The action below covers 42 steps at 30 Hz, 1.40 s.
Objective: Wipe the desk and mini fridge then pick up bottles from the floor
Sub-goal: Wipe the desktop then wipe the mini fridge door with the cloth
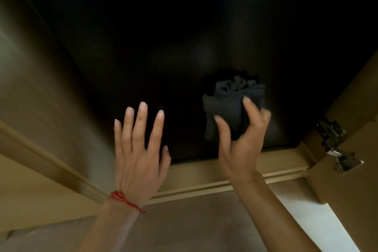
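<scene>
Right hand point(243, 135) grips a bunched dark cloth point(231, 108), thumb and fingers curled round it, held up at the black fridge front point(163, 37) inside the wooden cabinet point(41, 108). Left hand point(139, 149) is released, fingers straight and spread, just left of the cloth; can't tell if it touches the door. Hinge point(337, 145) sits right of the cloth hand. No bottles in view. Suggest flattening the cloth, overlapping strokes top to bottom, left hand bracing, staying clear of the hinge
</scene>
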Tool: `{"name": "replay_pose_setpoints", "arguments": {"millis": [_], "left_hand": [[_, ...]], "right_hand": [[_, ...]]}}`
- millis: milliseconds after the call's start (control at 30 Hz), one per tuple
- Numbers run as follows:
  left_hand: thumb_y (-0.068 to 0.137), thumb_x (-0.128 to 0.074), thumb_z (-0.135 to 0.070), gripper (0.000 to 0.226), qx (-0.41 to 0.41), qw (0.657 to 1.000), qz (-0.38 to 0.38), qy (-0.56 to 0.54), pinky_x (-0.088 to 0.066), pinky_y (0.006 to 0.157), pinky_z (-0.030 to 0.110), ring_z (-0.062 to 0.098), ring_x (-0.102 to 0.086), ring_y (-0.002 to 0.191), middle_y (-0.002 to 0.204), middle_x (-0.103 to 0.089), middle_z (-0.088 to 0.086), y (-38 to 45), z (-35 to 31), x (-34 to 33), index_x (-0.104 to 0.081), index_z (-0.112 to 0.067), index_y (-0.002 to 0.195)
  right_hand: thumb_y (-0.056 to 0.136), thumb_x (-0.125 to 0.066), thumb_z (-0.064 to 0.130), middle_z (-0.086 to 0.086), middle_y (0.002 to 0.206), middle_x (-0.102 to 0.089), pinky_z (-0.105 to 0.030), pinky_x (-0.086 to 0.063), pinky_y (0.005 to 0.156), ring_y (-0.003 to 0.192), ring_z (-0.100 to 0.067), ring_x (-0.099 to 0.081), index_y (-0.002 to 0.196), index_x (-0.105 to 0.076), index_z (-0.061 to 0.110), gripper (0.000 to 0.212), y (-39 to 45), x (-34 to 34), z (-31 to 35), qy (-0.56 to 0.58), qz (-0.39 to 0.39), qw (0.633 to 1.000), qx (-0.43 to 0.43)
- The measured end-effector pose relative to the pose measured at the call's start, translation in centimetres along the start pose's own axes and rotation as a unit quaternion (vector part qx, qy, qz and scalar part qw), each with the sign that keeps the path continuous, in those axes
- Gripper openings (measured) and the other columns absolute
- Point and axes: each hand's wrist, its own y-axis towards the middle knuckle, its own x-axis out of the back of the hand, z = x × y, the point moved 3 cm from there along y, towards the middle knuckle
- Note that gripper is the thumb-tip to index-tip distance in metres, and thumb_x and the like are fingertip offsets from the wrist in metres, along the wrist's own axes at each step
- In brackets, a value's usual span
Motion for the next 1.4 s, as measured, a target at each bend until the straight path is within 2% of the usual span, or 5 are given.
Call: {"name": "replay_pose_setpoints", "arguments": {"millis": [300, 500, 867, 1167, 1400], "left_hand": [[0.083, -0.05, -0.022, 0.068, 0.01, 1.0, 0.016, -0.012, -0.007, 0.116, 0.049, 0.028, 0.003, 0.142, 0.147, -0.012, 0.021, -0.8, 1.5, 0.5, -0.02, -0.01, 0.143], [0.082, -0.051, -0.021, 0.069, 0.038, 0.998, 0.034, -0.023, -0.008, 0.116, 0.049, 0.03, 0.001, 0.142, 0.149, -0.009, 0.02, -1.5, 2.3, 0.8, -0.019, -0.009, 0.143], [0.084, -0.048, -0.023, 0.069, 0.06, 0.995, 0.061, -0.05, -0.014, 0.114, 0.05, 0.029, -0.001, 0.142, 0.15, -0.009, 0.018, -1.9, 2.8, 1.7, -0.017, -0.01, 0.144], [0.084, -0.05, -0.021, 0.069, 0.047, 0.994, 0.074, -0.069, -0.014, 0.115, 0.045, 0.03, -0.007, 0.142, 0.151, -0.01, 0.017, -2.1, 3.3, 2.8, -0.018, -0.007, 0.143], [0.083, -0.054, -0.019, 0.07, 0.034, 0.997, 0.052, -0.046, -0.014, 0.115, 0.047, 0.031, -0.009, 0.142, 0.15, -0.011, 0.017, 0.1, 3.2, 4.5, -0.02, -0.007, 0.143]], "right_hand": [[0.089, -0.054, 0.022, -0.009, 0.104, -0.036, -0.002, -0.03, 0.092, 0.094, -0.012, -0.043, 0.122, -0.034, 0.004, 0.042, -1.5, -1.8, 1.3, -0.042, -0.001, 0.999, 0.004], [0.083, -0.049, 0.035, -0.025, 0.101, -0.053, -0.036, -0.057, 0.064, 0.083, -0.033, -0.064, 0.116, -0.041, 0.012, 0.04, -7.1, -2.8, -0.4, -0.093, 0.152, 0.98, -0.085], [0.086, -0.056, 0.024, -0.008, 0.109, -0.035, 0.002, -0.032, 0.089, 0.1, -0.018, -0.048, 0.119, -0.035, 0.012, 0.04, -2.6, -4.9, 4.5, 0.021, 0.053, 0.998, -0.023], [0.09, -0.05, 0.034, -0.007, 0.109, -0.036, -0.022, -0.047, 0.074, 0.095, -0.019, -0.049, 0.12, -0.037, 0.012, 0.039, -4.6, -4.3, 3.7, -0.051, 0.102, 0.993, -0.017], [0.083, -0.061, 0.022, -0.007, 0.11, -0.036, -0.016, -0.041, 0.081, 0.098, -0.017, -0.049, 0.119, -0.036, 0.013, 0.044, -1.0, -4.7, 6.0, -0.017, 0.073, 0.997, 0.01]]}}
